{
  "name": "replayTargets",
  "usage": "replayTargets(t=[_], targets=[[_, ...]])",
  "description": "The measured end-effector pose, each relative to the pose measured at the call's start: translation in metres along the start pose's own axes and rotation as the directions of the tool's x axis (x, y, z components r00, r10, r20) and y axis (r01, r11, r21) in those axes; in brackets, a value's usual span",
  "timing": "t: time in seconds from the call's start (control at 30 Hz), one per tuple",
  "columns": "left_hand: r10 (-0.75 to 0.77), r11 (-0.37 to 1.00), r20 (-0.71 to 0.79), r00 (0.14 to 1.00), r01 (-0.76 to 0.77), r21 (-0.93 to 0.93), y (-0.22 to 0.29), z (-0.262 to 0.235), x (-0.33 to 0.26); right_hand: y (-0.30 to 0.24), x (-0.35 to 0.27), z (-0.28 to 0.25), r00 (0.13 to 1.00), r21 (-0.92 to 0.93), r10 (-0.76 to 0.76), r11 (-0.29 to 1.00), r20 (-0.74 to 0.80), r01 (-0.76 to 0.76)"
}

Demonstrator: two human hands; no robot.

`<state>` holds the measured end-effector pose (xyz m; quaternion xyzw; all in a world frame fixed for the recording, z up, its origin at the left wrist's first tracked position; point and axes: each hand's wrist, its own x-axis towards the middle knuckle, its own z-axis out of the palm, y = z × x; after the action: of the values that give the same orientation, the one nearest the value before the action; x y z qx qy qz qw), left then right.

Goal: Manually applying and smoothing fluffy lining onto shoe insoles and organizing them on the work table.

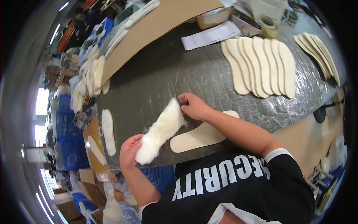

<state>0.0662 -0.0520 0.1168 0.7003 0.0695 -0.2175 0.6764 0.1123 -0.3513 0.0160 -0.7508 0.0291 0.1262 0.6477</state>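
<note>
A fluffy white fleece insole (160, 130) lies slantwise in front of me, pile side up. My left hand (129, 152) grips its near left end, thumb on top and the other fingers mostly hidden at its edge. At the far right end, my right hand (194, 106) has its curled fingers and thumb on the insole's edge. Partly under my right forearm rests a flat cream insole (197, 139), smooth face up, close beside the fleece one.
Overlapping cream insoles (257, 67) form a row at the right, with another stack (319, 56) beyond. A cardboard sheet (149, 31), folded white paper (212, 35) and tape roll (268, 27) lie farther back. One insole (108, 132) sits at the left edge. A co-worker's hand (119, 195) shows lower left.
</note>
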Motion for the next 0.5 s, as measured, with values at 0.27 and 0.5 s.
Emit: replayTargets(t=[0.27, 0.5], targets=[[-0.115, 0.986, -0.149, 0.982, 0.131, 0.104, -0.041, -0.051, -0.02, -0.046, 0.036, 0.039, 0.955, -0.657, -0.063, 0.713, 0.289, 0.245], [-0.087, 0.961, -0.186, 0.979, 0.132, 0.242, -0.055, -0.06, -0.018, -0.041, 0.052, 0.059, 0.961, -0.763, 0.092, 0.629, 0.261, 0.147]])
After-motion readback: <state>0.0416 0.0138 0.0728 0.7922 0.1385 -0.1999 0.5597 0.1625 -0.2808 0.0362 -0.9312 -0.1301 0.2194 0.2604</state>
